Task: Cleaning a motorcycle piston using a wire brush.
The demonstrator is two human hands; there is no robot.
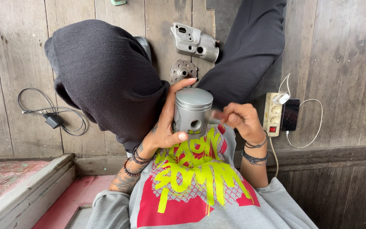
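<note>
We've got the grey piston (192, 111) upright at centre frame, our left hand (166, 125) clamped round its skirt, thumb just under the pin hole. Our right hand (238, 118), at three o'clock of it, is blurred, fingers pinched together; whether it grips anything we cannot tell. Looks like fitting work at the pin bore, calling for a steady piston next.

grey metal engine cover (195, 42) and round perforated disc (183, 71) on wood plank floor (344, 55); white power strip (273, 113) with phone (291, 114) beside it, right; black charger cable (51, 116) coiled left; red-painted step (9, 176) bottom left
</note>
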